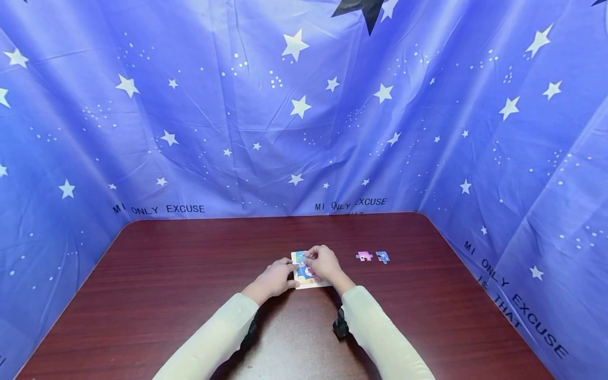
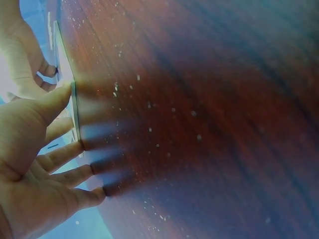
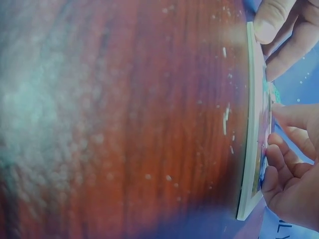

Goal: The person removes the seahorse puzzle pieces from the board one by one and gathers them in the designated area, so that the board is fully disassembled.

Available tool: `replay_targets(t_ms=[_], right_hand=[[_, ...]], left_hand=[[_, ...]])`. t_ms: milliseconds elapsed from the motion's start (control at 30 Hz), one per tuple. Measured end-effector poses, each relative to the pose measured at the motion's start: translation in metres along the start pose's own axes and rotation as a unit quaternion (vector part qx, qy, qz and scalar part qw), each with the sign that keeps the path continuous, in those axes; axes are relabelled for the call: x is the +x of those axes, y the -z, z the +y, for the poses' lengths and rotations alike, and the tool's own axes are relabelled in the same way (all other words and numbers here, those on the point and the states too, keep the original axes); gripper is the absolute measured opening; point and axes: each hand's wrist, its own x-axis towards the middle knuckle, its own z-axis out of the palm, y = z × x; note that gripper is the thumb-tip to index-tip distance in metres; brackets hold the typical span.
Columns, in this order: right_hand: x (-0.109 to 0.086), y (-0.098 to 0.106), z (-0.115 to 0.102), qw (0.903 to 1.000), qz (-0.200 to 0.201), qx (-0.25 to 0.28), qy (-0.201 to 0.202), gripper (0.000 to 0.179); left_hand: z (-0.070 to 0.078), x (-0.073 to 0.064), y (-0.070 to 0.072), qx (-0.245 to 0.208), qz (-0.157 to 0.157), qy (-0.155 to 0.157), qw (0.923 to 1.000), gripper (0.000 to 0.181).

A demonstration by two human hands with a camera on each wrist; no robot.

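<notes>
A small jigsaw puzzle with a pale frame and a blue sea picture lies on the table between both hands. My left hand rests at its left side, thumb by the near corner and fingers fairly straight along the edge. In the left wrist view, the fingertips of the left hand reach down to the tabletop. My right hand bends over the puzzle, thumb and forefinger pinching at its upper left part. A teal puzzle piece shows at the fingertips of the right hand, mostly hidden.
To the right of the puzzle lie a pink puzzle piece and a blue puzzle piece. The dark red wooden table is bordered by a blue star-patterned curtain at the back and sides.
</notes>
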Motion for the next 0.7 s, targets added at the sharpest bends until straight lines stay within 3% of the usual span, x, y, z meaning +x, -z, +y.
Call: replay_targets(t_ms=[700], right_hand=[[0.0008, 0.0076, 0.0018, 0.9994, 0.020, 0.008, 0.026, 0.010]], left_hand=[[-0.0008, 0.0012, -0.0014, 0.008, 0.000, 0.005, 1.0000, 0.044]])
